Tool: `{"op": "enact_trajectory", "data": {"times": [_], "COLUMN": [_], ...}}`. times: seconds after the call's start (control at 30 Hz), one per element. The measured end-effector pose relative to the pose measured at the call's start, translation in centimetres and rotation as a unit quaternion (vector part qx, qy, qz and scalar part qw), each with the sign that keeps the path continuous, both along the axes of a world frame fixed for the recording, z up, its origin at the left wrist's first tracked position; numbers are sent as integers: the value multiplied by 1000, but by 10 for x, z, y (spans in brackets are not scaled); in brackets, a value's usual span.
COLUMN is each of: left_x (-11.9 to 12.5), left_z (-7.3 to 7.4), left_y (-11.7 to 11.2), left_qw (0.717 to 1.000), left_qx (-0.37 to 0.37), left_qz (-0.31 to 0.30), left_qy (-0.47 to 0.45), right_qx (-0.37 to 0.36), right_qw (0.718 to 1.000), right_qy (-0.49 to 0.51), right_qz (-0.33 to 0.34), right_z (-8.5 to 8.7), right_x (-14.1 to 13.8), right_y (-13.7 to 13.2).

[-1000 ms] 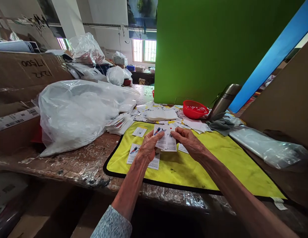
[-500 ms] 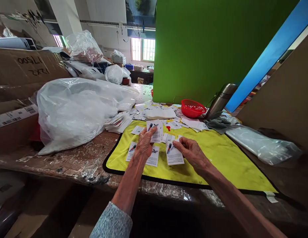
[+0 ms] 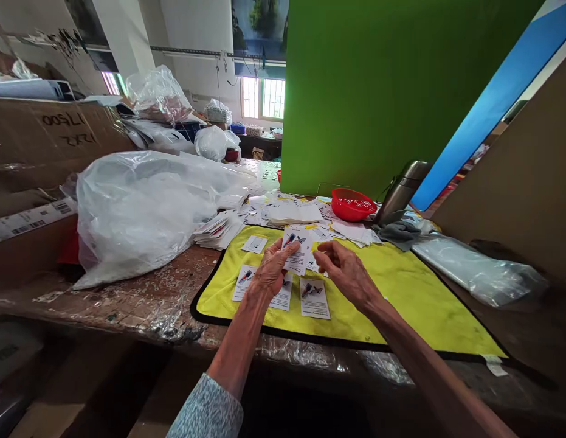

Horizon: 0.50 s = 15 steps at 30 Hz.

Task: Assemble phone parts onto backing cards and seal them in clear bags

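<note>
My left hand (image 3: 269,274) is closed on a small stack of white printed cards (image 3: 295,254), held just above a yellow cloth mat (image 3: 392,304). My right hand (image 3: 344,271) hovers to the right of the stack with its fingers curled and nothing visible in them. A single card (image 3: 314,298) lies flat on the mat below my right hand. Two more cards (image 3: 244,282) lie side by side under my left hand, and one small card (image 3: 255,244) lies farther back on the mat.
A big clear plastic bag (image 3: 141,207) fills the table's left. Piles of cards (image 3: 219,228) and white sheets (image 3: 294,212) lie behind the mat, with a red basket (image 3: 353,204), a steel flask (image 3: 399,191) and a grey rag (image 3: 399,233). Cardboard boxes (image 3: 50,140) stand left; a green board (image 3: 383,85) stands behind.
My right hand drew a card from the stack, laid it on the mat to the right of the two others, let go and lifted back toward the stack.
</note>
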<state>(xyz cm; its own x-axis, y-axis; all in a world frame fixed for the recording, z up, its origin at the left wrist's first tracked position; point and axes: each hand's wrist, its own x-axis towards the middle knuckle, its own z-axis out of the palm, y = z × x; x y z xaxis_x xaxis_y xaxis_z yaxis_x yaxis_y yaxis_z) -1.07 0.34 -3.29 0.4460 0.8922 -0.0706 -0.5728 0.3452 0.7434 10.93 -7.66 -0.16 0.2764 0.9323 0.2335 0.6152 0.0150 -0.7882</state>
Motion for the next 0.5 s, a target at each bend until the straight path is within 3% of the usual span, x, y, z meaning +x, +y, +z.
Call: {"op": "enact_trajectory", "data": {"times": [0.17,0.37,0.5], "left_x": [0,1,1], "left_z": [-1,-4,-3], "left_y": [-1,2,-1], "left_qw": [999,1000,999], "left_qx": [21,-3,8], "left_qz": [-26,-1,-30], "left_qy": [1,12,17], "right_qx": [42,59,60], "right_qw": [976,968,968], "right_qy": [212,243,244], "right_qz": [17,-2,7], "right_z": [-4,-11,-10], "right_x": [-4,1,5], "right_y": [29,26,24]}}
